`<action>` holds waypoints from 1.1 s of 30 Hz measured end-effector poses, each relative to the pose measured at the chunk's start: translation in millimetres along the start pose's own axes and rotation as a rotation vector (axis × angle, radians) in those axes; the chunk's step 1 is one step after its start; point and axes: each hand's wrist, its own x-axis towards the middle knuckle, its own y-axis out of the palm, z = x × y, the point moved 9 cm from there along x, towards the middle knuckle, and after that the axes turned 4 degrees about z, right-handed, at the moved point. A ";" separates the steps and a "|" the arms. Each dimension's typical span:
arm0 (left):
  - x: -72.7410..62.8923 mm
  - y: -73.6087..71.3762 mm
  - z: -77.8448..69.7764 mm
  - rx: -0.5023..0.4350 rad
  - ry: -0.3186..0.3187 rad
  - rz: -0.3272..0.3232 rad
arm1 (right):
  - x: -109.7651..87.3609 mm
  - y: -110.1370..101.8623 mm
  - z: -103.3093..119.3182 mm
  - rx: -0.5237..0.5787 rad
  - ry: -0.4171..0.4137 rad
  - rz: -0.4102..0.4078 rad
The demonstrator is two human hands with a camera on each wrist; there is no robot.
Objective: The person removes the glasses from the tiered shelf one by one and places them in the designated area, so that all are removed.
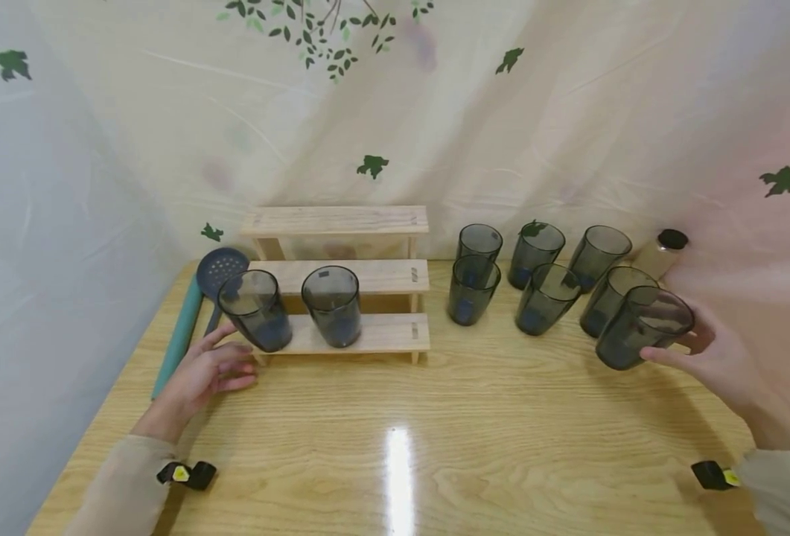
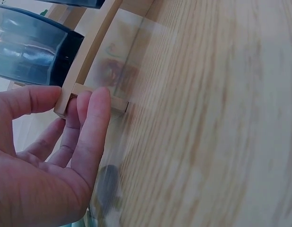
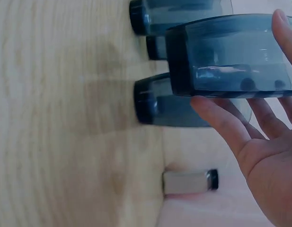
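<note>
My right hand (image 1: 723, 357) holds a smoky grey glass tumbler (image 1: 636, 331), tilted and lifted off the table. In the right wrist view the thumb lies on one side of this tumbler (image 3: 226, 56) and the fingers on the other. At the left end of a three-step wooden rack (image 1: 354, 339), my left hand (image 1: 210, 372) grips the bottom step. The left wrist view shows thumb and fingers on both sides of that step's end (image 2: 65, 101). Two more tumblers (image 1: 255, 313) (image 1: 331, 309) stand on the bottom step, just above the left hand.
Several matching tumblers (image 1: 471, 294) stand in two rows right of the rack. Behind them at the far right is a small jar with a black lid (image 1: 672, 239). A dark slotted skimmer (image 1: 223, 268) and a teal stick (image 1: 180, 339) lie left of the rack. A patterned curtain (image 1: 368, 112) hangs behind.
</note>
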 end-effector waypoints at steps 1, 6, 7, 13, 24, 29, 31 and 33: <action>-0.2 0.0 0.1 -0.002 0.001 -0.004 | -1.4 -0.7 -3.3 -0.005 0.002 -0.005; -0.5 0.5 -0.3 -0.008 0.010 -0.007 | -7.6 -1.8 -17.2 -0.010 0.003 -0.007; -0.6 0.4 -0.2 -0.007 0.009 -0.008 | -8.5 -2.0 -18.5 -0.008 -0.011 -0.008; -0.4 -1.0 1.3 0.010 0.002 -0.019 | -13.1 -3.9 -31.3 -0.006 -0.007 0.019; 0.6 -1.5 1.9 -0.002 0.006 -0.011 | -21.6 -0.3 -46.7 0.156 -0.025 0.121; 1.4 -1.2 1.5 -0.017 0.013 -0.004 | -21.5 6.2 -45.0 0.382 -0.090 0.208; 1.7 -0.9 1.7 -0.022 0.012 -0.002 | -21.1 9.2 -44.3 0.421 -0.113 0.248; 1.8 -0.8 2.0 -0.025 0.010 -0.001 | -21.0 12.2 -44.1 0.428 -0.129 0.286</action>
